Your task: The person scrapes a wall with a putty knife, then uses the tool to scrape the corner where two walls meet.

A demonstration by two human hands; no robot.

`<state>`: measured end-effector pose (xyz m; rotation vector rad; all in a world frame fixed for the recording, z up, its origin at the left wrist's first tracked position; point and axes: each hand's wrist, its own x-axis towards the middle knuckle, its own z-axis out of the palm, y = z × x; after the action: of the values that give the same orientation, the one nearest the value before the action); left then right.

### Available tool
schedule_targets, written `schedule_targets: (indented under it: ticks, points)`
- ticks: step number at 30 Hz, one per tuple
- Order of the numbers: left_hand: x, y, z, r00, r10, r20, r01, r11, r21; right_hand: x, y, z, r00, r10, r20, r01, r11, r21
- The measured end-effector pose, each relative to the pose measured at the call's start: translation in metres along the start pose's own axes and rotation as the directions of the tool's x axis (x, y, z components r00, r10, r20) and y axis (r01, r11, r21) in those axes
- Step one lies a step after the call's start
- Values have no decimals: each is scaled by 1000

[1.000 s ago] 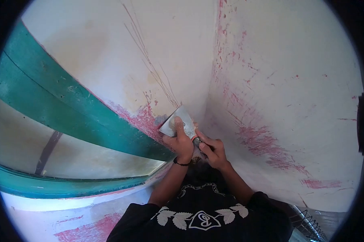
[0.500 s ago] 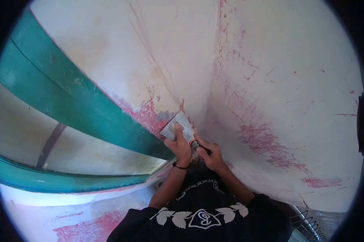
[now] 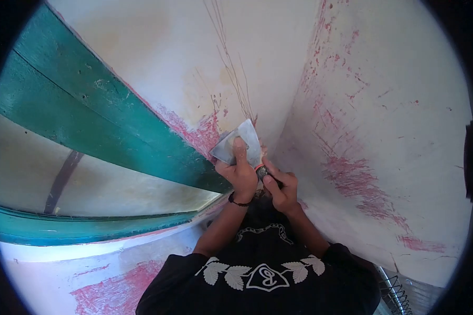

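A putty knife (image 3: 251, 137) with a wide metal blade and a dark handle is held in both hands against the white wall (image 3: 278, 63). My right hand (image 3: 283, 190) is wrapped around its handle. My left hand (image 3: 241, 173) grips the blade, the thumb lying flat on its face and the other fingers hidden behind. Thin scratch lines run up the wall from the blade's corner. Beside the blade, on the left, is a patch of exposed pink paint (image 3: 205, 134).
A green frame (image 3: 115, 121) with a pale panel slants along the left. The right wall (image 3: 404, 131) meets the other in a corner and carries red scrape marks (image 3: 352, 178). A metal wire coil (image 3: 396, 294) sits at lower right.
Both hands and the putty knife have shifted up and right in the view, which has itself moved slightly. More scratch lines now show on the wall above the blade.
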<state>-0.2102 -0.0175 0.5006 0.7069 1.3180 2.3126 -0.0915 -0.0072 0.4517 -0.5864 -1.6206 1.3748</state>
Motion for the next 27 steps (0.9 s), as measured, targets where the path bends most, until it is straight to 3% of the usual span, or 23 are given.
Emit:
schedule_targets:
  ticks: [2,5,8,11,14,17,22,27]
  points:
    - [2,7,4,999,51,9,-51,997,65,2,-3,-2,1000,17,13,-17,1000,-11]
    - [-4,-5,2,999,-40,-31,38,997,-72,-7,8,-6,1000,15,22,-14,999,-50]
    - [-6,-11,-4,996,-85,-26,82,993,-83,-11,16,-4,1000,27,8,-26,999,-26]
    - [1,1,-3,999,-15,32,14,999,36,-9,1,-2,998,65,10,-65,998,13]
    - [-1,-10,-4,995,-84,47,87,994,-72,-5,-4,-6,996,86,31,-87,996,14]
    - [-9,-16,-9,994,-108,0,108,994,-9,-16,8,-6,994,98,37,-99,994,37]
    - [-9,-18,-5,989,-145,-24,142,987,-76,-15,3,-5,991,130,25,-131,990,45]
    - [-9,-8,-4,996,-91,-8,91,996,-8,-18,6,-6,991,132,27,-134,988,77]
